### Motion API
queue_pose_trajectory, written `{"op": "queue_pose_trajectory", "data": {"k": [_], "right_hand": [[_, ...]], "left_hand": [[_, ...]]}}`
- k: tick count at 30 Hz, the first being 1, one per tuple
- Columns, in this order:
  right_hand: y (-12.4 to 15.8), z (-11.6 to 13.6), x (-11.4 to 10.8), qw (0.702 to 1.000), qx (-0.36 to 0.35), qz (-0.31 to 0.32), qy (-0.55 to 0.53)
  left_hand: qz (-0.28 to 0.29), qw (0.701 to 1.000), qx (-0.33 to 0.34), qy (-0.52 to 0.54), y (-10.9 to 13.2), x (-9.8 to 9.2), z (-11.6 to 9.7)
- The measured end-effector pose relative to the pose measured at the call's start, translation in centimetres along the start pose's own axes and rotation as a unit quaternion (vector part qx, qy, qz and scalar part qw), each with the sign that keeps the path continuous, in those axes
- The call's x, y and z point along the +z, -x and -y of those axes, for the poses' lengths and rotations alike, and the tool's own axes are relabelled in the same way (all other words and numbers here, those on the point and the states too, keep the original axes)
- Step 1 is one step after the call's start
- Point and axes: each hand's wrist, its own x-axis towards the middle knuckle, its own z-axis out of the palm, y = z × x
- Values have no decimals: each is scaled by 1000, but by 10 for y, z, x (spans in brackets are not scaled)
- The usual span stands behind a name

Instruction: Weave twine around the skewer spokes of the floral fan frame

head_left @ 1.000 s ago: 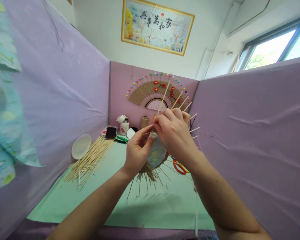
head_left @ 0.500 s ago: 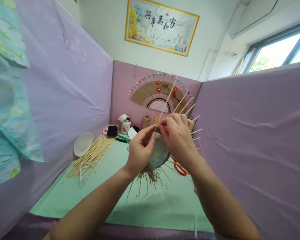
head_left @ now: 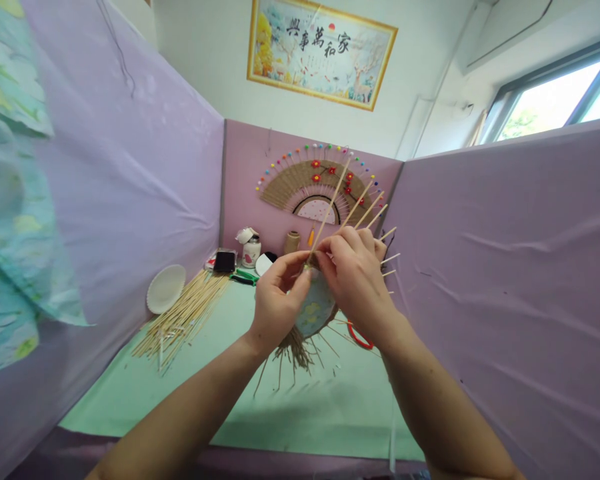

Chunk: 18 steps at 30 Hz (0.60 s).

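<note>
A round piece covered in pale blue floral fabric (head_left: 314, 310) is held up above the table, with thin sticks (head_left: 331, 203) radiating from its rim. My left hand (head_left: 283, 293) pinches its upper left edge between thumb and fingers. At the top of the rim, beside the base of a long upright stick, my right hand (head_left: 356, 273) has its fingertips closed close to the left ones. Brown cord strands (head_left: 297, 350) hang below the round piece. What lies between the right fingertips is too small to tell.
Loose sticks (head_left: 180, 317) and a white scalloped dish (head_left: 166, 289) lie at the left. Green-handled pliers (head_left: 245, 277), a jar (head_left: 251, 252) and a twine spool (head_left: 293, 243) stand or lie behind. Red-handled scissors (head_left: 360, 337) are partly hidden by my right arm. A decorated fan (head_left: 285, 190) hangs behind.
Both hands and the round piece have shifted very slightly left in the view. The grip looks almost the same, and less of the scissors shows.
</note>
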Motion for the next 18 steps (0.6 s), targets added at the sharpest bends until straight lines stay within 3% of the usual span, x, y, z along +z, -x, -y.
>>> {"op": "queue_pose_trajectory", "data": {"k": [8,18], "right_hand": [[5,5,-4,999,-1,-35,-1],[6,11,-11,997,43,-56,-10]], "left_hand": [[-53,998,-17,0,-10,6,-12],[-67,997,10,-43,-10,5,-12]]}}
